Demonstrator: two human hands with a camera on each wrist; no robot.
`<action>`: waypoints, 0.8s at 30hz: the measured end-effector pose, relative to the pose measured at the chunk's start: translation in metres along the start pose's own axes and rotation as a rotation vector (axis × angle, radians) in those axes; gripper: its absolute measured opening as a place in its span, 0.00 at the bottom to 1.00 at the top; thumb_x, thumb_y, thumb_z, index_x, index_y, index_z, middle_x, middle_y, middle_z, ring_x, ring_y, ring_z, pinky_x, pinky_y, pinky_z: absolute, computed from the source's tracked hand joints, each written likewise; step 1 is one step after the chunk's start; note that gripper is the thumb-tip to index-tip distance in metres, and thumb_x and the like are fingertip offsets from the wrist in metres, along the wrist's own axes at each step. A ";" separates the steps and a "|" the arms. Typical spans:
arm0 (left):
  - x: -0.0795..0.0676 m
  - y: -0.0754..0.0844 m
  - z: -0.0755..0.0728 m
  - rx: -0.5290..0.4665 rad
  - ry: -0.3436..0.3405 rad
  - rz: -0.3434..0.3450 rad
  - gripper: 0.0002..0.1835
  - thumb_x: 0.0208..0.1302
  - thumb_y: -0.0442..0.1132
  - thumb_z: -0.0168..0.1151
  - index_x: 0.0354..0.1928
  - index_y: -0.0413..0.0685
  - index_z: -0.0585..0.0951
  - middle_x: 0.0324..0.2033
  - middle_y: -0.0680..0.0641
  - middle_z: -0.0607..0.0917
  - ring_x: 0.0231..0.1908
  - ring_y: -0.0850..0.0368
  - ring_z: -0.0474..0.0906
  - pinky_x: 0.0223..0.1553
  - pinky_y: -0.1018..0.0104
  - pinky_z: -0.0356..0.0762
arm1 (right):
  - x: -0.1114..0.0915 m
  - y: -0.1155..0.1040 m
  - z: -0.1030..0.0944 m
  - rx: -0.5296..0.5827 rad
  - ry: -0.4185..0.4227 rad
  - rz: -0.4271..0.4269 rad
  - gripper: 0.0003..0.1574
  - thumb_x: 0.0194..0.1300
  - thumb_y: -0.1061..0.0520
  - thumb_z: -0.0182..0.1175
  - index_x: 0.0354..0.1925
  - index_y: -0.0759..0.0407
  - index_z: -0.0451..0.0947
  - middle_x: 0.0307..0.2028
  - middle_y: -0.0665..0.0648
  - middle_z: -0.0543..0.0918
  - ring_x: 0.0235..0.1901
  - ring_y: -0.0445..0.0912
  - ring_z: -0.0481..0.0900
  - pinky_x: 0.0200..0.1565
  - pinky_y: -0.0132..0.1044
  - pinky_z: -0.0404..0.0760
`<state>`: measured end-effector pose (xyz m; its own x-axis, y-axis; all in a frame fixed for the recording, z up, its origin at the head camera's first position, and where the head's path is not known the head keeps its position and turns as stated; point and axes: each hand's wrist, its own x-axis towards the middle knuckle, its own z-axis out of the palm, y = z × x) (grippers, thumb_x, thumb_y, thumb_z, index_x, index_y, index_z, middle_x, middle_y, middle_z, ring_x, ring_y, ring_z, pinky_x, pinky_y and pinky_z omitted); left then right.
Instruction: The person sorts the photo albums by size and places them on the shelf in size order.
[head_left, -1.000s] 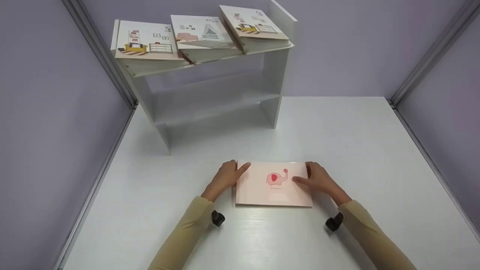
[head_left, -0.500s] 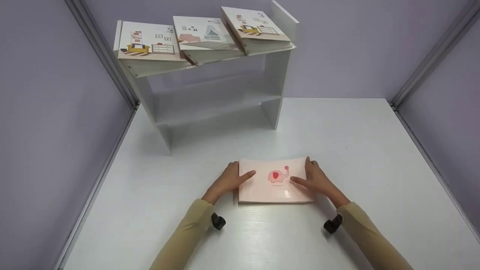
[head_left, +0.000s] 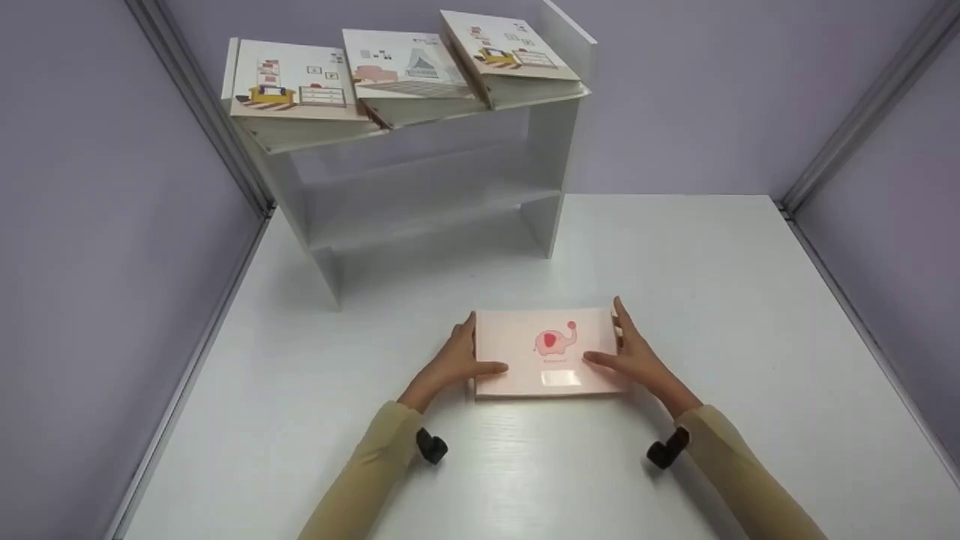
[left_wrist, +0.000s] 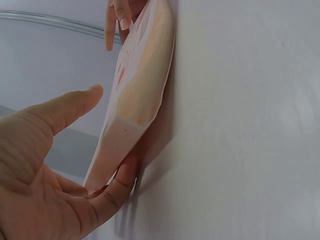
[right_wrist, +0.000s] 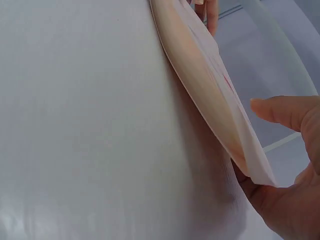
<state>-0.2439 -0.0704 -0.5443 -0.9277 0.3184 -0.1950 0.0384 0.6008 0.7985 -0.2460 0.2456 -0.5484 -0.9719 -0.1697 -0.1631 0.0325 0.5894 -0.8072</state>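
A pale pink book (head_left: 517, 337) with a red-and-pink elephant on its cover lies between both hands, close over the white table. At its left edge the left hand (head_left: 448, 364) has its fingers curled underneath and its thumb over the cover. Opposite, the right hand (head_left: 636, 356) holds the other edge, its thumb extending toward the elephant. In the left wrist view, the book (left_wrist: 145, 75) tilts away from the table at the near end, and the thumb stands off the cover. The right wrist view shows fingers beneath the book's corner (right_wrist: 257, 172) and pages bulging slightly.
Behind stands a white shelf unit (head_left: 541, 217). On its sloping top lean three thick books: a left one (head_left: 289, 79), a middle one (head_left: 409, 64) and a right one (head_left: 514, 49). The table (head_left: 697, 262) is bounded by pale purple panels (head_left: 675, 90).
The book has slid slightly away from the person, toward the shelf. Its raised right side has levelled out. The left thumb sits lower on the cover, and the right fingers have straightened upward.
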 end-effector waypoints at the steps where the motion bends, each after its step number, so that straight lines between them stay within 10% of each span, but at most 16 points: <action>1: 0.000 0.000 0.000 0.000 -0.004 -0.002 0.64 0.44 0.56 0.73 0.72 0.41 0.39 0.69 0.34 0.50 0.69 0.41 0.48 0.67 0.49 0.51 | 0.000 0.000 0.000 0.008 -0.001 0.011 0.75 0.48 0.42 0.71 0.72 0.48 0.24 0.69 0.71 0.48 0.66 0.67 0.54 0.64 0.57 0.56; 10: -0.002 -0.002 -0.002 0.004 -0.037 0.027 0.69 0.38 0.52 0.77 0.72 0.44 0.37 0.70 0.35 0.48 0.69 0.43 0.48 0.68 0.52 0.50 | 0.000 0.002 0.003 0.034 -0.048 0.047 0.80 0.40 0.39 0.74 0.73 0.54 0.30 0.72 0.64 0.41 0.69 0.62 0.46 0.67 0.54 0.51; 24: -0.005 -0.006 -0.003 0.017 -0.077 0.071 0.74 0.37 0.50 0.79 0.71 0.45 0.29 0.70 0.33 0.39 0.70 0.39 0.41 0.67 0.50 0.52 | -0.023 -0.025 0.001 0.107 -0.076 -0.126 0.80 0.42 0.54 0.76 0.72 0.49 0.26 0.73 0.57 0.30 0.71 0.56 0.31 0.68 0.53 0.43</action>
<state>-0.2409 -0.0777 -0.5459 -0.8909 0.4161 -0.1819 0.1103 0.5868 0.8022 -0.2245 0.2337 -0.5252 -0.9495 -0.2987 -0.0965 -0.0595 0.4733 -0.8789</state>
